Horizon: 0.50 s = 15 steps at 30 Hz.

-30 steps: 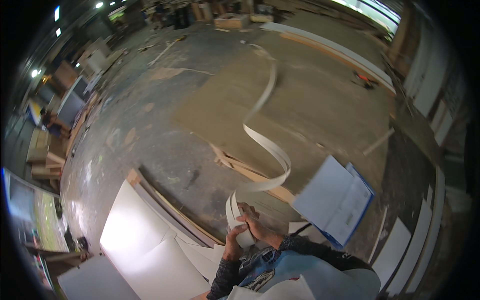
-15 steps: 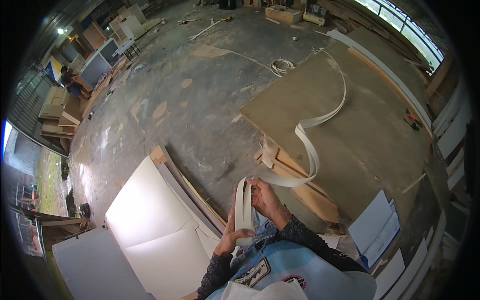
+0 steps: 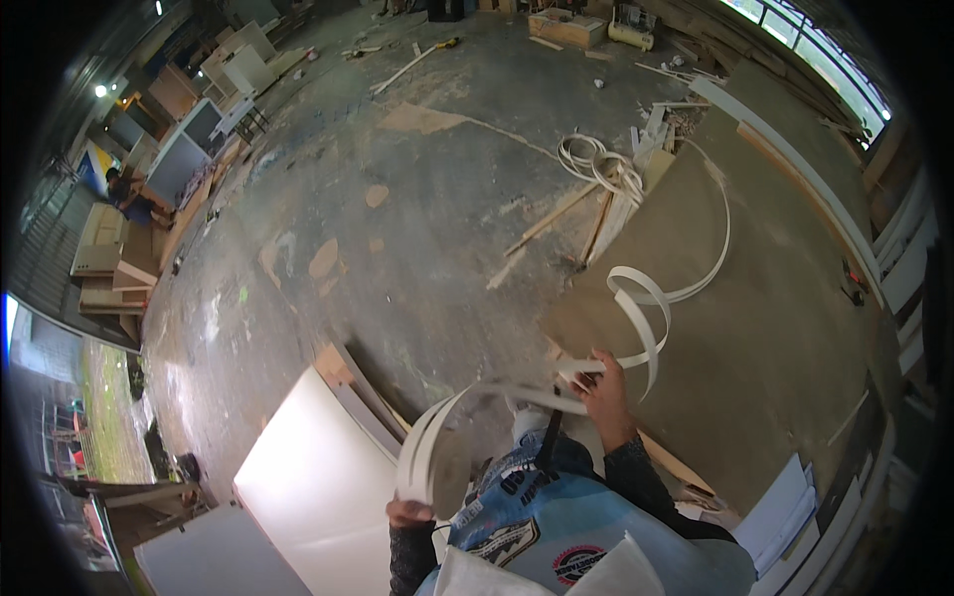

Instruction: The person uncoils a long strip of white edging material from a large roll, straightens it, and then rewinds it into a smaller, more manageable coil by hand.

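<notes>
A long, flexible white edge-banding strip [image 3: 425, 462] runs between my hands in a raised, partly blurred arc. My left hand [image 3: 407, 514], low beside the white panel, is closed around the doubled lower end of the strip. My right hand [image 3: 608, 397], farther forward and to the right, has its fingers closed on another stretch of it. Beyond the right hand the strip makes a loose curl and trails away over a large brown board [image 3: 686, 427]. My torso hides part of the near area.
Glossy white panels [image 3: 318, 447] lie at my left. A coil of white strip [image 3: 596, 164] rests by wood offcuts ahead. A red-handled tool [image 3: 852, 283] lies on the brown board's right side. A person [image 3: 134, 194] is far left, near cabinets.
My hands have moved apart: the left down and left, the right forward and right. The strip between them has opened into a wide arc. The view has shifted, revealing offcuts near the coil.
</notes>
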{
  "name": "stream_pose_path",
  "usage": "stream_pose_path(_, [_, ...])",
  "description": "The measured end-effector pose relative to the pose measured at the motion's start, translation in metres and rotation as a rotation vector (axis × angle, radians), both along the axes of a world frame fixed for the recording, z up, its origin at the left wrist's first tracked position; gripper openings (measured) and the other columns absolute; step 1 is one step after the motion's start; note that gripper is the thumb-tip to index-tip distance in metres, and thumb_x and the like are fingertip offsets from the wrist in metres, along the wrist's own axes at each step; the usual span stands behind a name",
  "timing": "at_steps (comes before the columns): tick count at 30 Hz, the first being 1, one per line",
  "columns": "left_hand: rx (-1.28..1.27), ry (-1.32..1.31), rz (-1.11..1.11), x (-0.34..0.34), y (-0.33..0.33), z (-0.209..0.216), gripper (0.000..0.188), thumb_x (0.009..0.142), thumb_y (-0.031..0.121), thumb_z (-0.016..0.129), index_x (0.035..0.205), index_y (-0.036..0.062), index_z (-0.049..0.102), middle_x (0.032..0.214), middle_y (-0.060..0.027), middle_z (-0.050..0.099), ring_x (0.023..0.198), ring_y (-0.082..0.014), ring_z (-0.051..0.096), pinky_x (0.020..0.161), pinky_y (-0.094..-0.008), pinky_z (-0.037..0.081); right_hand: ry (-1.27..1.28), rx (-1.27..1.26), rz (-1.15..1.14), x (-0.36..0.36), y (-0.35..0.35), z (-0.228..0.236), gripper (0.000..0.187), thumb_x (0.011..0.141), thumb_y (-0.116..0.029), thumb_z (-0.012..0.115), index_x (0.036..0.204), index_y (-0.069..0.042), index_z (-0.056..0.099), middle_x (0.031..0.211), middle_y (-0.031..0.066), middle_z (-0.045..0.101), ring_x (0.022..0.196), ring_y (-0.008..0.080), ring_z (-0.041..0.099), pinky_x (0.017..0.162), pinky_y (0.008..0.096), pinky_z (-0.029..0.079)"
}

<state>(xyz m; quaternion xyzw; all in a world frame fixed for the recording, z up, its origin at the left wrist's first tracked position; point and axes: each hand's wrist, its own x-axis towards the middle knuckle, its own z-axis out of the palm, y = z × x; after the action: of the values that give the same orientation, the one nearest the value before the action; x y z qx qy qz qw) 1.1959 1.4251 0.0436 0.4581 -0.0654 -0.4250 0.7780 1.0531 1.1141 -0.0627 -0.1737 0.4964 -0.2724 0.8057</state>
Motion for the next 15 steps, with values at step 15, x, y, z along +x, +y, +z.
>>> stream_pose_path(15, [-0.441, -0.141, 0.504, 0.344, -0.012, 0.018, 0.102, 0.05, 0.022, 0.072, 0.143, -0.0021, 0.039, 0.134, -0.0196, 0.054, 0.121, -0.0311, 0.054, 0.1, -0.0399, 0.045, -0.817, 0.156, 0.926, 0.371, 0.005, 0.072, 0.087, 0.1, -0.063, 0.02, 0.138, 0.013, 0.041, 0.133, 0.0315, 0.053, 0.108, 0.0419, 0.064, 0.095, 0.0462, 0.051])
